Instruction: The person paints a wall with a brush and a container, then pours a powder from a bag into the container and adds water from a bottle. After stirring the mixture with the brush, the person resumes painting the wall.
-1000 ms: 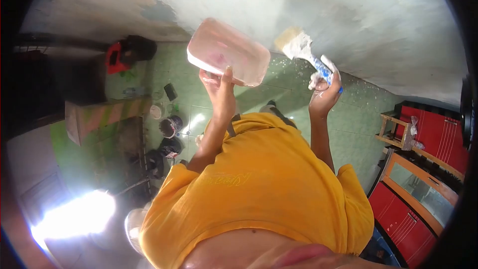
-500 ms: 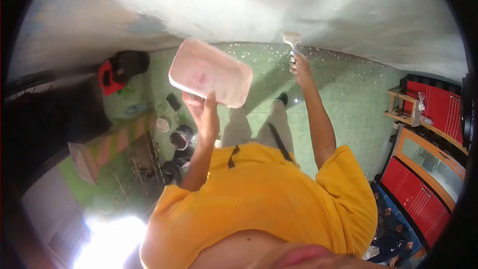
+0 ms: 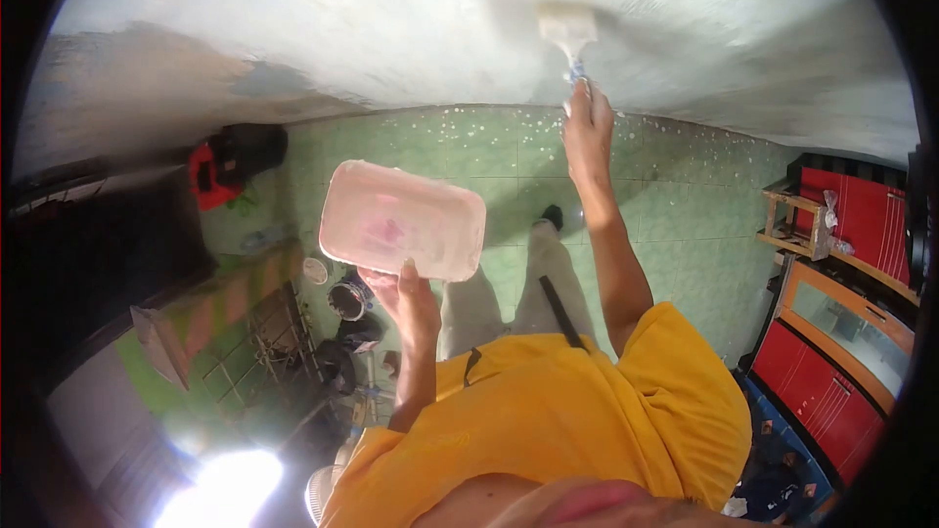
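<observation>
My left hand (image 3: 403, 301) grips the near edge of a pale pink plastic tub (image 3: 430, 225), its thumb over the rim and the other fingers underneath. A thin whitish film and a magenta stain show inside the tub. In my right hand (image 3: 590, 122) is a paintbrush (image 3: 569, 31), held by its handle with the bristles up against the wall (image 3: 391, 29). The bristles are smeared by motion. White and grey patches cover the wall, with a bare, darker area at the left.
White drops speckle the green tiled floor (image 3: 675, 196) along the wall's foot. Red cabinets (image 3: 817, 381) and a small wooden frame (image 3: 790, 223) stand at the right. At the left are a bucket (image 3: 347, 300), a red and black item (image 3: 210, 176) and a ledge (image 3: 215, 298).
My right hand has raised the paintbrush from low on the wall to a higher spot. The tub in my left hand sits lower in view and more level.
</observation>
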Demonstrator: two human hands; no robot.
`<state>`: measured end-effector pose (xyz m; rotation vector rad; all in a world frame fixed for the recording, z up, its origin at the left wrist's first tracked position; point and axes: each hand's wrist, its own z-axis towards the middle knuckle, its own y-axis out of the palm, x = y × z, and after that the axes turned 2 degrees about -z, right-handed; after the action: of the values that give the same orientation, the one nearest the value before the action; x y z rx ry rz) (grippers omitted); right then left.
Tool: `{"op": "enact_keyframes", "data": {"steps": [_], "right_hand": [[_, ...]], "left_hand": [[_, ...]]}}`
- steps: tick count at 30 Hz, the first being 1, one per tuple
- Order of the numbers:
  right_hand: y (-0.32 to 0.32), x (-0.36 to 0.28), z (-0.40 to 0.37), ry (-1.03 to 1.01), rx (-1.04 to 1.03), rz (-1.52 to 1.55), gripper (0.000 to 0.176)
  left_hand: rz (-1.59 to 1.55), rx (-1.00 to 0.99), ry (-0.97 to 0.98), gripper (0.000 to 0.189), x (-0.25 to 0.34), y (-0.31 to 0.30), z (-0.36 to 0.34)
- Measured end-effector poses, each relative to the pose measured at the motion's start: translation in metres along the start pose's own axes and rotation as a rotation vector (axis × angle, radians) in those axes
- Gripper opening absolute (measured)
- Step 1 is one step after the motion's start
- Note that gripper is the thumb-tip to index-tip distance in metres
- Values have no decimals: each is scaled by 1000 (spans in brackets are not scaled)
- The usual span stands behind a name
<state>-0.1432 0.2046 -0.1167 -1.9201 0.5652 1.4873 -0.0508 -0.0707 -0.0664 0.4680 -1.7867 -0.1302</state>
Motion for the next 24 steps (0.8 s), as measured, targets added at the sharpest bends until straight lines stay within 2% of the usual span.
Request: {"op": "enact_keyframes", "data": {"steps": [2,5,8,9,12,14,16,18,21,24], "right_hand": [[-9,-8,-12,-111,41,-25,33],[1,25,3,-165,91,-34,33],[29,129,43,-228,119,-112,37],[39,155,49,-165,110,-69,40],[74,302,73,-199,220,-98,45],[82,388,81,14,174,-186,49],[87,424,81,163,169,-218,51],[90,444,79,239,210,-201,51],[81,438,95,436,38,-113,47],[68,378,106,301,0,-98,46]], "left_hand": [[-28,2,24,89,-4,1,0],[-30,-6,10,92,-13,-3,4],[11,-53,12,96,-41,-32,20],[34,-59,2,97,-51,-39,24],[104,-60,6,98,-84,-59,30],[146,-70,16,97,-103,-68,36],[190,-36,-27,96,-121,-81,36],[204,-55,-70,96,-130,-87,34],[216,-46,-97,96,-140,-92,28],[144,-24,-111,96,-135,-87,20]]}}
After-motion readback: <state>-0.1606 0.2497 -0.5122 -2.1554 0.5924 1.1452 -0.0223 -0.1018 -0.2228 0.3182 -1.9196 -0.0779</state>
